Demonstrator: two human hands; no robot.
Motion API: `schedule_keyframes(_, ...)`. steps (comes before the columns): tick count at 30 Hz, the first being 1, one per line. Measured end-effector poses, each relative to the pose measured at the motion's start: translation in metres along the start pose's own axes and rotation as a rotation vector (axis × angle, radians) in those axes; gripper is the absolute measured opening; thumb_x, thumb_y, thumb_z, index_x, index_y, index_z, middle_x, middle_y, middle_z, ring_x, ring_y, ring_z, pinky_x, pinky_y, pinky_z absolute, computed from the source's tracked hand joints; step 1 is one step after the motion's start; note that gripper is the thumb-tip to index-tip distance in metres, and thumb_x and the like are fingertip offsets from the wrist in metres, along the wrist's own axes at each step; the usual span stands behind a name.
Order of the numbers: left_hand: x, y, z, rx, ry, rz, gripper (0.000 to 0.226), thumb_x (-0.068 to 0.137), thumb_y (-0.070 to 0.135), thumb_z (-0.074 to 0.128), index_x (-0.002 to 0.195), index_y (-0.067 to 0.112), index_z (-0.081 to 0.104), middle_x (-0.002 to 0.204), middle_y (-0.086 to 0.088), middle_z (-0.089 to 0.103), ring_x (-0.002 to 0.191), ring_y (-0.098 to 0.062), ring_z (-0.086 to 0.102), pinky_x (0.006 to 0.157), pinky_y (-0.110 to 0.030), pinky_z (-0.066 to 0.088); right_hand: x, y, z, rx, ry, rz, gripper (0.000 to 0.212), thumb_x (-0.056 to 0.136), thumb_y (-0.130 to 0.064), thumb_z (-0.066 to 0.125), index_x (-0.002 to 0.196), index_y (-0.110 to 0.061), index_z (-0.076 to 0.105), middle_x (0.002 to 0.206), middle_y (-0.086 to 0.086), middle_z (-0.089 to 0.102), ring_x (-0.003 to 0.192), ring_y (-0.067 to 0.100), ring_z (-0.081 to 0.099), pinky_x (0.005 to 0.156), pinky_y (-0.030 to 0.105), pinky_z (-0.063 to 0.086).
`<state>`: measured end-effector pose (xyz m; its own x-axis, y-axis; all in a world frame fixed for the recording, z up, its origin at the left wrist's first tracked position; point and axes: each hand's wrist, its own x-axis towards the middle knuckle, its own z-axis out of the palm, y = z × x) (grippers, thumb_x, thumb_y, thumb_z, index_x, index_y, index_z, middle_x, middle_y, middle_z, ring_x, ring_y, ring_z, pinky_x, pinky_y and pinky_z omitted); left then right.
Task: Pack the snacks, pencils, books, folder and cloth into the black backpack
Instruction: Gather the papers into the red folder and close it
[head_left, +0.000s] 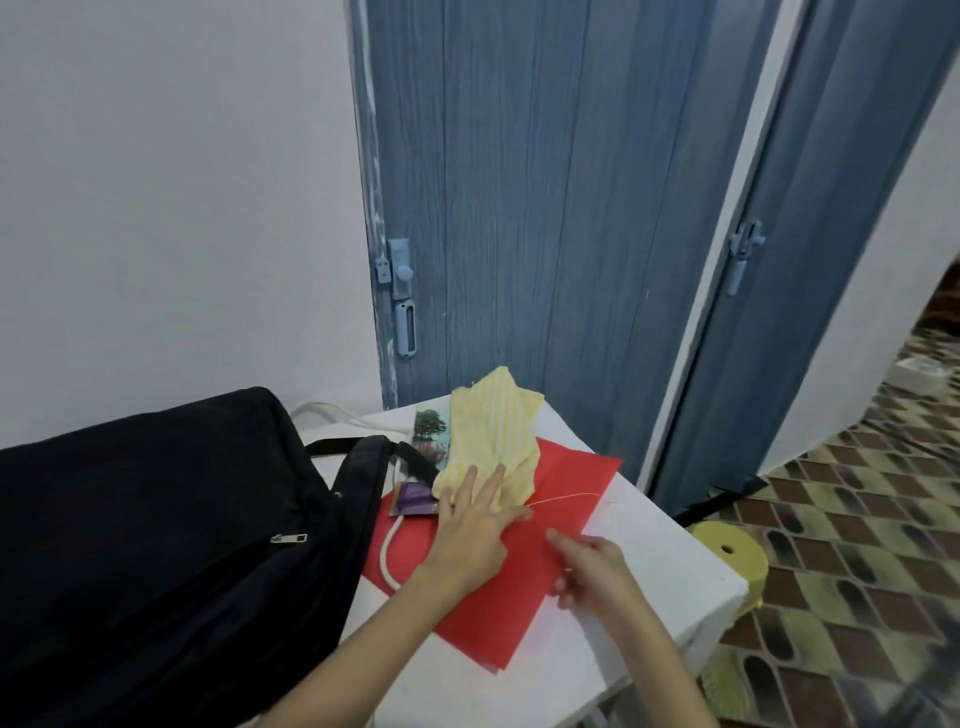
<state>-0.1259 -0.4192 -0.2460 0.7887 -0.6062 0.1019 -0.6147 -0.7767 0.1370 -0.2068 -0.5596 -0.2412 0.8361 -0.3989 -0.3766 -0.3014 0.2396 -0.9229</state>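
The black backpack (156, 545) stands at the left of the white table (649, 582), zipped shut on the side I see. A red folder (524, 597) lies flat beside it. On the folder's far end lie a yellow striped cloth (493, 431), a purple snack packet (415, 499) and a book (431, 434) with a tree picture. My left hand (472, 530) lies flat with spread fingers on the folder, fingertips touching the cloth. My right hand (597, 566) hovers over the folder's right edge with fingers curled and the index pointing; a thin elastic cord runs from it. No pencils are visible.
A white cord (387, 556) runs from under the backpack strap across the folder. Blue folding doors (519, 208) stand behind the table. A yellow stool (732, 556) stands on the patterned tiled floor to the table's right.
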Motion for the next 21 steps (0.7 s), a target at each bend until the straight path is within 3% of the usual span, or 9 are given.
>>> schedule_keyframes(3, 0.012, -0.002, 0.003, 0.076, -0.100, -0.047, 0.062, 0.086, 0.015, 0.044, 0.139, 0.045, 0.032, 0.158, 0.004, 0.004, 0.144, -0.030, -0.005, 0.111, -0.057, -0.003, 0.007, 0.001, 0.006, -0.048, 0.033, -0.083, 0.013, 0.089, 0.004, 0.051, 0.100, -0.002, 0.053, 0.056, 0.010, 0.053, 0.035, 0.017, 0.043, 0.040, 0.022, 0.033)
schedule_keyframes(6, 0.016, -0.011, 0.006, 0.097, -0.099, -0.098, 0.063, 0.089, 0.014, 0.040, 0.144, 0.036, 0.023, 0.156, 0.006, 0.013, 0.144, -0.025, 0.005, 0.113, -0.055, 0.006, 0.012, -0.008, -0.001, -0.135, 0.109, -0.212, 0.023, 0.089, 0.002, 0.049, 0.098, -0.016, 0.060, 0.074, 0.007, 0.062, 0.057, 0.018, 0.054, 0.047, 0.023, 0.038)
schedule_keyframes(9, 0.018, -0.019, 0.004, 0.074, -0.080, -0.112, 0.061, 0.091, 0.011, 0.037, 0.145, 0.035, 0.023, 0.155, 0.009, 0.015, 0.144, -0.021, 0.007, 0.114, -0.053, 0.008, 0.019, -0.013, -0.014, -0.154, 0.134, -0.211, 0.025, 0.092, -0.003, 0.047, 0.103, -0.021, 0.061, 0.086, 0.009, 0.069, 0.075, 0.025, 0.063, 0.059, 0.030, 0.048)
schedule_keyframes(12, 0.019, -0.020, 0.012, 0.076, -0.080, -0.119, 0.045, 0.097, 0.032, 0.026, 0.141, 0.038, 0.031, 0.154, 0.009, 0.019, 0.144, -0.021, 0.008, 0.112, -0.053, 0.010, 0.020, -0.007, -0.015, -0.090, 0.106, -0.192, 0.028, 0.094, 0.002, 0.041, 0.111, -0.012, 0.060, 0.094, 0.016, 0.069, 0.082, 0.029, 0.063, 0.073, 0.040, 0.051)
schedule_keyframes(14, 0.017, -0.017, 0.011, 0.067, -0.067, -0.127, 0.059, 0.088, 0.051, 0.011, 0.131, 0.035, 0.048, 0.148, 0.007, 0.035, 0.141, -0.024, 0.024, 0.108, -0.056, 0.018, 0.016, -0.005, -0.014, 0.090, 0.090, -0.156, 0.030, 0.095, 0.007, 0.036, 0.106, -0.007, 0.060, 0.095, 0.020, 0.067, 0.082, 0.032, 0.063, 0.080, 0.047, 0.052)
schedule_keyframes(15, 0.017, -0.018, 0.012, 0.081, -0.013, -0.114, 0.060, 0.084, 0.051, 0.015, 0.118, 0.032, 0.060, 0.138, 0.005, 0.050, 0.133, -0.027, 0.040, 0.100, -0.060, 0.030, 0.014, -0.005, -0.015, 0.155, 0.101, -0.144, 0.031, 0.095, 0.008, 0.035, 0.103, -0.007, 0.061, 0.094, 0.021, 0.067, 0.083, 0.034, 0.062, 0.083, 0.049, 0.051)
schedule_keyframes(17, 0.017, -0.023, 0.016, 0.134, 0.090, -0.129, 0.033, 0.082, 0.044, 0.041, 0.086, 0.029, 0.070, 0.107, 0.006, 0.069, 0.105, -0.027, 0.064, 0.076, -0.059, 0.048, 0.015, -0.006, -0.021, 0.156, 0.163, -0.159, 0.031, 0.094, 0.006, 0.037, 0.102, -0.008, 0.063, 0.090, 0.019, 0.067, 0.081, 0.033, 0.062, 0.084, 0.051, 0.051)
schedule_keyframes(19, 0.019, -0.031, 0.023, 0.127, 0.182, -0.142, 0.011, 0.079, 0.034, 0.059, 0.079, 0.027, 0.068, 0.099, 0.008, 0.070, 0.100, -0.025, 0.067, 0.068, -0.057, 0.050, 0.017, -0.010, -0.031, 0.077, 0.262, -0.190, 0.029, 0.094, 0.002, 0.040, 0.108, -0.009, 0.063, 0.086, 0.013, 0.066, 0.079, 0.030, 0.061, 0.082, 0.048, 0.051)
schedule_keyframes(21, 0.018, -0.035, 0.023, 0.060, 0.222, -0.149, 0.008, 0.076, 0.020, 0.068, 0.082, 0.026, 0.067, 0.102, 0.009, 0.069, 0.105, -0.022, 0.064, 0.070, -0.057, 0.049, 0.011, -0.016, -0.041, 0.036, 0.297, -0.212, 0.029, 0.094, 0.000, 0.041, 0.113, -0.009, 0.061, 0.085, 0.008, 0.064, 0.078, 0.026, 0.059, 0.079, 0.044, 0.051)
